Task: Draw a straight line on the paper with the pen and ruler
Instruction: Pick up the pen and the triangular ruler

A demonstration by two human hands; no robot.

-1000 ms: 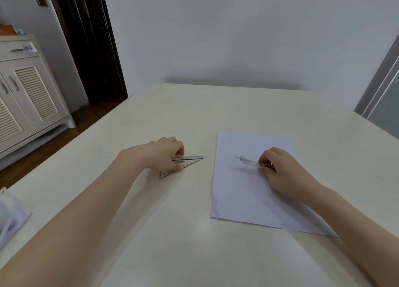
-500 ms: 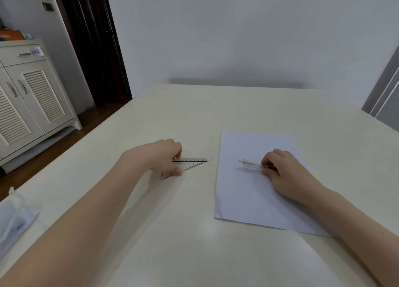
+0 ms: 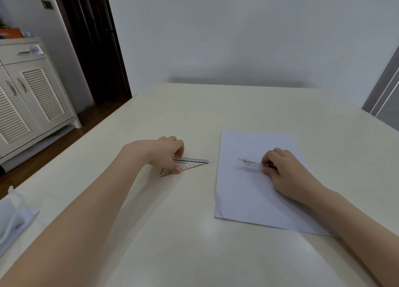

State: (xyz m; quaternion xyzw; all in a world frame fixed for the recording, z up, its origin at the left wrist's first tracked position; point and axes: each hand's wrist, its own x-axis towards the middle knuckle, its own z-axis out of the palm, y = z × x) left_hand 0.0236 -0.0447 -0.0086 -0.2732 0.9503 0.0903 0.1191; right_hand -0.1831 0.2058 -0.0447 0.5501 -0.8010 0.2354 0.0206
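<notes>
A white sheet of paper [image 3: 248,191] lies flat on the cream table [image 3: 194,114], right of centre. A clear triangular ruler [image 3: 193,163] rests on the table just left of the paper, its tip nearly touching the paper's edge. My left hand [image 3: 159,152] pinches the ruler's left end between thumb and fingers. A transparent pen [image 3: 250,163] lies low over the paper, pointing left. My right hand [image 3: 285,174] rests on the sheet and grips the pen's right end.
A crumpled white plastic bag [image 3: 13,217] sits at the table's near left edge. A white louvred cabinet [image 3: 28,96] and a dark doorway [image 3: 92,45] stand beyond the left side. A grey wall [image 3: 237,32] runs behind the table.
Both hands keep their holds on ruler and pen. The view has drifted a little to the left; the ruler and pen have hardly shifted on the table.
</notes>
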